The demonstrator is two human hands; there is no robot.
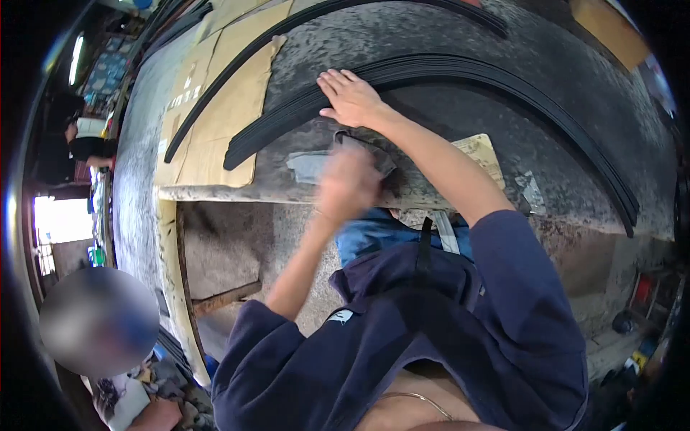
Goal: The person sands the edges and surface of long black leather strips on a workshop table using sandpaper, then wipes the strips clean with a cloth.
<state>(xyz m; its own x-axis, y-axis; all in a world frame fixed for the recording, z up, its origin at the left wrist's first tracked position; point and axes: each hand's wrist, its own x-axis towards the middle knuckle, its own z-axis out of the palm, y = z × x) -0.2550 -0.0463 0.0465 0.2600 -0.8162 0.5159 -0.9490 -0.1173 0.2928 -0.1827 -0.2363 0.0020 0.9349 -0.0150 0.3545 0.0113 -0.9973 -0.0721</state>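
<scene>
A bundle of long black strips (445,66) lies in a curve across the worktable. My right hand (350,98) rests flat on the bundle left of its middle, fingers stretched out. Closer to the table's front edge is my left hand (348,183), smeared by motion, so its fingers cannot be made out. Beside and partly behind that hand are a grey cloth (305,167) and a dark cloth-like piece (381,159). Whether the left hand holds either one is hidden by the blur.
Another bundle of black strips (237,65) curves across the far side of the table (575,136). Flattened cardboard (208,136) lies at the left. A worn yellowish pad (483,154) and clear plastic scrap (530,192) sit at the right. Another person (61,154) stands far left.
</scene>
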